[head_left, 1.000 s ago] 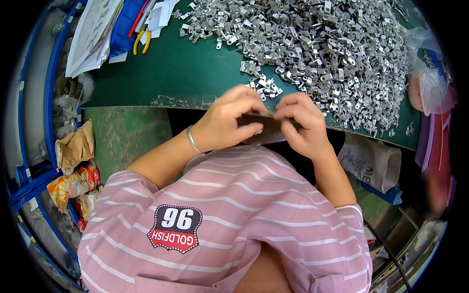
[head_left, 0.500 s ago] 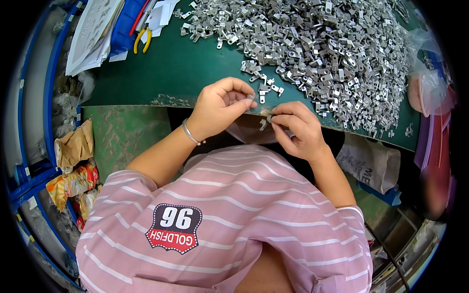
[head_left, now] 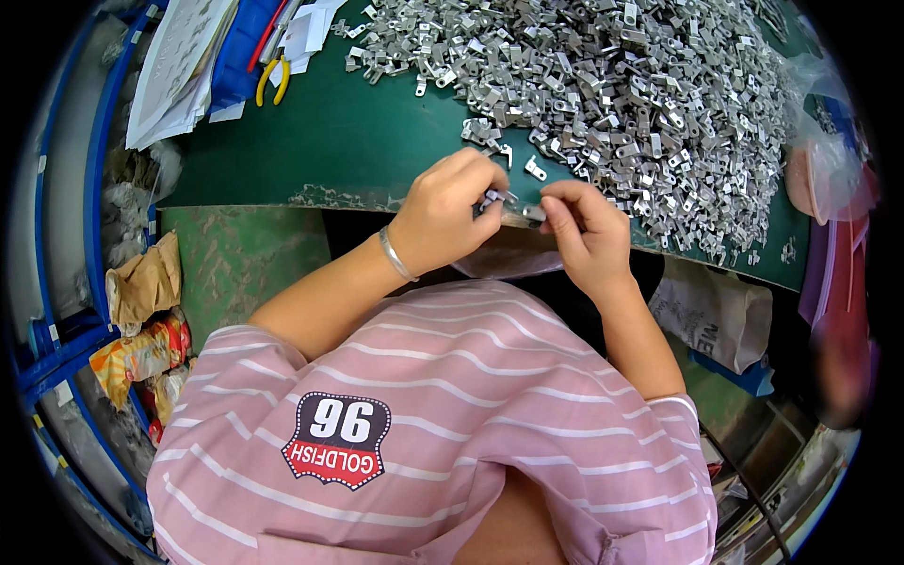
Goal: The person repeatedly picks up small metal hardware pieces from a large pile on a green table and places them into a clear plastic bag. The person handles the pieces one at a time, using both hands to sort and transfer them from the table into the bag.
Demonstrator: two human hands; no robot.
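My left hand [head_left: 444,209] is closed at the front edge of the green table, its fingers curled round a small silver metal bracket [head_left: 491,199]. Whether more than one piece is in it I cannot tell. Just to its right, my right hand [head_left: 593,231] pinches another small metal piece [head_left: 533,214] between thumb and forefinger, over the table edge. Beyond the fingers lies a loose bracket [head_left: 535,169], apart from the big heap of metal brackets [head_left: 650,104] that covers the right part of the table.
Yellow-handled pliers [head_left: 274,81] lie at the back left, beside a blue tray [head_left: 241,56] and paper sheets [head_left: 174,71]. A pink container with clear plastic [head_left: 821,179] stands at the right. Blue shelving [head_left: 96,179] rises at the left. A grey-white sack [head_left: 711,311] hangs below the table.
My left hand has moved right and turned palm down over the spot where a few loose brackets lay. My right hand has risen slightly with its piece.
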